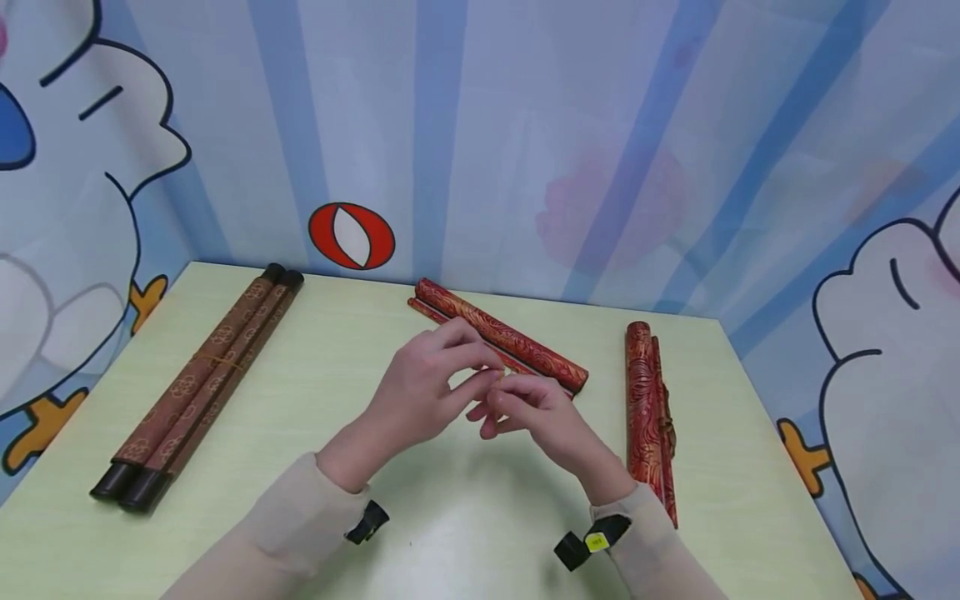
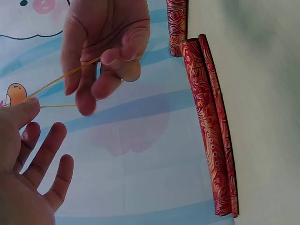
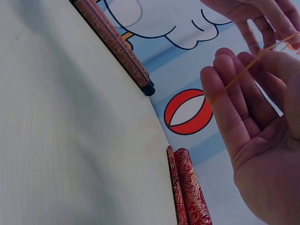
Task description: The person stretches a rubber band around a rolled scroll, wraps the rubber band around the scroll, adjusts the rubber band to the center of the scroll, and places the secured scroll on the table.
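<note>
Above the middle of the table, my left hand (image 1: 423,387) and right hand (image 1: 547,421) meet at the fingertips. A thin yellow-orange rubber band (image 2: 64,77) is stretched between them. The left thumb and fingers pinch one end of it. On the right hand, the band runs over the curled fingers near the thumb, as the left wrist view shows. Just beyond the hands lies a red patterned scroll (image 1: 517,337), rolled from both ends, partly hidden by the left hand.
Right of the hands lies a second red patterned scroll (image 1: 641,400), with something knotted at its side. Two brown patterned rolls with black ends (image 1: 183,387) lie side by side at the left, a thin band around their middle. A printed curtain (image 1: 480,150) stands behind the pale table (image 1: 450,533).
</note>
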A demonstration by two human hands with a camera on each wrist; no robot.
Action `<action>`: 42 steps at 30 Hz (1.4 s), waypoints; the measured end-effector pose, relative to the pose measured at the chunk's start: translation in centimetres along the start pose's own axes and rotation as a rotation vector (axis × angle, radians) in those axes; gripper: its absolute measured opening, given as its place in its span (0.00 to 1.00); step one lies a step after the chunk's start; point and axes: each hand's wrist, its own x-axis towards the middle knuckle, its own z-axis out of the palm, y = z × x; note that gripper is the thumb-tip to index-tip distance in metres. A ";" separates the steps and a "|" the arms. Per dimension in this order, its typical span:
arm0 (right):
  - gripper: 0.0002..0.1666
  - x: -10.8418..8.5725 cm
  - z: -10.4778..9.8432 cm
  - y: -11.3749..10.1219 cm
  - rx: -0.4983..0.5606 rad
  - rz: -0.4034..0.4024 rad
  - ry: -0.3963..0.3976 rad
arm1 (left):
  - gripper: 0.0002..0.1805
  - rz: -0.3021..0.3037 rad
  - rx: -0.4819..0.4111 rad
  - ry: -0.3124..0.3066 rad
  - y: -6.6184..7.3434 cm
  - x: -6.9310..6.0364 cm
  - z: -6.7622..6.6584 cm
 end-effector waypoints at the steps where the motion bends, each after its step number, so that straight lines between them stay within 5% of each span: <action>1: 0.17 -0.1 0.0 0.0 -0.010 0.000 0.001 | 0.04 0.025 0.022 -0.003 0.0 0.0 0.1; 6: 0.14 -0.4 -0.2 -0.2 -0.095 0.005 0.028 | 0.06 0.077 0.132 -0.038 -0.1 -0.1 0.4; 14: 0.29 -1.0 -0.6 -0.5 -0.196 0.007 0.086 | 0.08 0.050 0.284 -0.098 -1.0 -0.2 0.9; 23: 0.33 -2.6 -2.6 -0.5 -0.289 0.014 0.177 | 0.18 -0.027 0.270 -0.140 -2.6 1.0 0.9; 42: 0.37 -5.3 -4.8 -2.5 -0.427 0.046 0.203 | 0.35 -0.202 0.479 -0.649 -7.4 6.4 4.9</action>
